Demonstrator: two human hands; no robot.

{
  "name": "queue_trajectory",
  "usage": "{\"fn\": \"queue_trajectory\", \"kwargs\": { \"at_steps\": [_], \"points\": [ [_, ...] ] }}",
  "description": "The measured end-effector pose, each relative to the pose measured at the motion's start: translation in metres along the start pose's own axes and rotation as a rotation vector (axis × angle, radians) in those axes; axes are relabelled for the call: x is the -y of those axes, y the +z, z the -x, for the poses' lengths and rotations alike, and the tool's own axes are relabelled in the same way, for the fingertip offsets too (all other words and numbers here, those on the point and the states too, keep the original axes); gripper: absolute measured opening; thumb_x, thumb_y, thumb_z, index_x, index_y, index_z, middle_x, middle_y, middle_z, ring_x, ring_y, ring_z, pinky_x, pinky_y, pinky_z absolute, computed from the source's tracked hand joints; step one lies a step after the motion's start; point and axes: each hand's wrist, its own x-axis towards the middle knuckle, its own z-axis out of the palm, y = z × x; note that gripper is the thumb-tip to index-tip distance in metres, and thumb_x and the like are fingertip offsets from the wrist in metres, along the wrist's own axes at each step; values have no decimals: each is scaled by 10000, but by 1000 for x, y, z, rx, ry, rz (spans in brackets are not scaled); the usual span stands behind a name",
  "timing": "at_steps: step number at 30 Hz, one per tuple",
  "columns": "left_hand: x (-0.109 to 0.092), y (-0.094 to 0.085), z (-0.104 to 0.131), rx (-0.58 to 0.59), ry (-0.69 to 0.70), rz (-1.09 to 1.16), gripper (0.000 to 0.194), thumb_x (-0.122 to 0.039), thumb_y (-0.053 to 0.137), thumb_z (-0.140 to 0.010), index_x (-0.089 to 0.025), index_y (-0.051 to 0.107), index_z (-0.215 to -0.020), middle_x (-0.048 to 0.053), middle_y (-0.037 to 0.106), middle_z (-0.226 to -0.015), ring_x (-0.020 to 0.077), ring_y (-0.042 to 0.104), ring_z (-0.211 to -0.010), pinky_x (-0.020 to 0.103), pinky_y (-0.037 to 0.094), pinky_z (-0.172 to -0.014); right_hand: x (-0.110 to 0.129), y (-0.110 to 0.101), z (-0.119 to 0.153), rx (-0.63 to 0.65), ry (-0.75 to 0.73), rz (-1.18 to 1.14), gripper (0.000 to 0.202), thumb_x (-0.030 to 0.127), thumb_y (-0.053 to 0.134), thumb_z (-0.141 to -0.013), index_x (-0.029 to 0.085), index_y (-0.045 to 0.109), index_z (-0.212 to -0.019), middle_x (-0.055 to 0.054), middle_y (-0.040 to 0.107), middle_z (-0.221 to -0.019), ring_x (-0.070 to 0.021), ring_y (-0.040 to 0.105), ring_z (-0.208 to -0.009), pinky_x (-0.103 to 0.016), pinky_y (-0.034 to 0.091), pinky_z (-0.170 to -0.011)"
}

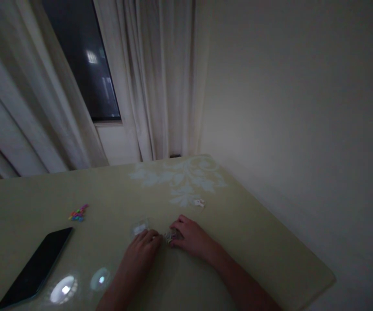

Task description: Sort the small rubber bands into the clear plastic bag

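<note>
Right of the clear case [139, 225], our right hand [189, 234] holds the tangled bundle [169, 236] between thumb and fingers, seemingly to keep it gathered; our left hand [143, 247] overlaps the case's near edge, perhaps steadying it, though we cannot tell whether it grips anything

Dimly lit room: a dark window [81, 65] between pale curtains [154, 77]; a plain wall [286, 95] at right; a yellowish counter [254, 233] bearing a white leaf pattern [186, 176] and bright light reflections [63, 290].
</note>
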Motion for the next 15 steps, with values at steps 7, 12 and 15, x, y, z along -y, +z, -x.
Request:
{"fn": "queue_trajectory", "kwargs": {
  "at_steps": [7, 12, 15],
  "points": [
    [-7, 4, -1, -56, -66, 227, 415, -37, 480, -926, -254, 756, -1147, 95, 760, -1141, 242, 726, -1043, 366, 595, -914, -6, -4, 0, 3, -5, -15, 313, 317, 830, -868, 215, 742, -1151, -44, 667, -1084, -198, 635, -942, -259, 452, -812],
    [-2, 5, 0, -133, -95, 316, 280, -195, 642, -879, -240, 770, -1125, 125, 743, -1170, 298, 706, -1068, 436, 596, -949, -6, -2, 0, 2, -18, -44, 335, 369, 878, -804, 203, 743, -1062, -34, 649, -1039, -186, 615, -890, -252, 441, -770],
    [-5, 7, 2, -113, -145, 355, 377, -243, 736, -810, -226, 754, -1186, 133, 728, -1190, 321, 695, -1073, 465, 587, -960, -4, 1, -1, 10, -24, -33, 347, 405, 902, -767, 188, 735, -981, -28, 628, -1009, -185, 598, -882, -255, 427, -758]
  ]
}}
